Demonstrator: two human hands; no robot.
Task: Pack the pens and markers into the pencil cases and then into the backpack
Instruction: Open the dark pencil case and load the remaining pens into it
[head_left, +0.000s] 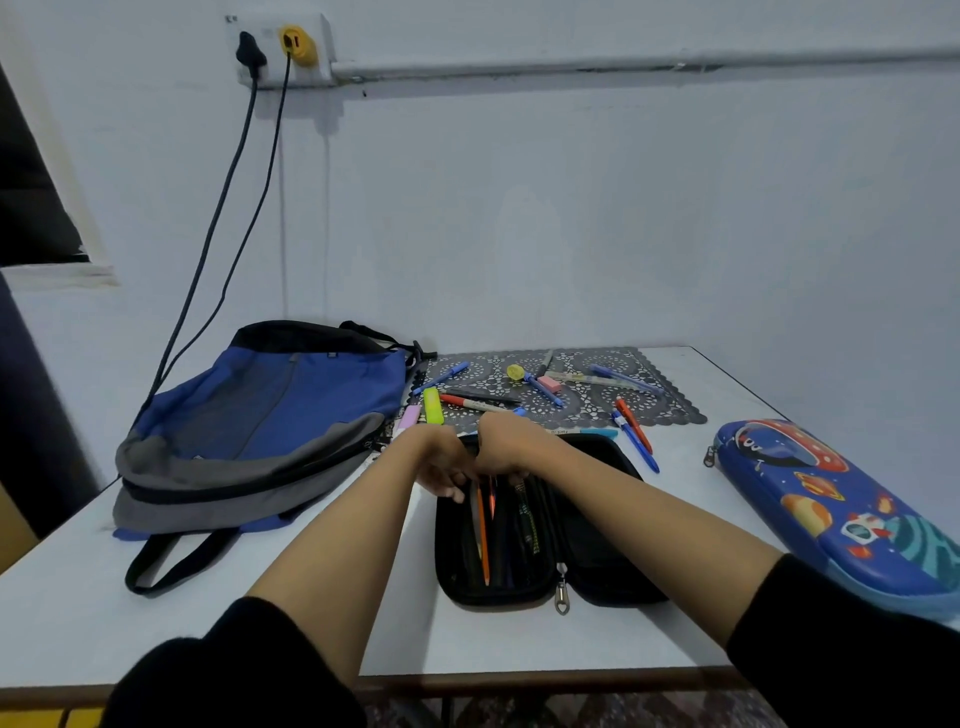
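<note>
An open black pencil case (597, 561) lies in front of me with several pens inside, among them an orange one (483, 535). Both hands meet at its far end. My left hand (441, 462) curls its fingers over the case's left wall. My right hand (506, 447) curls its fingers over the tops of the pens in the case. A blue and grey backpack (270, 415) lies flat to the left. A closed blue space-print pencil case (841, 514) sits at the right. Loose on the table are a yellow highlighter (432, 406), a red marker (467, 402) and a blue pen (441, 376).
A patterned grey mat (597, 410) at the back holds more pens, a pink eraser (548, 384) and a yellow round item (515, 372). An orange pen (634, 426) and a blue pen (638, 448) lie by the case. Two cables (228, 197) hang from a wall socket behind the backpack.
</note>
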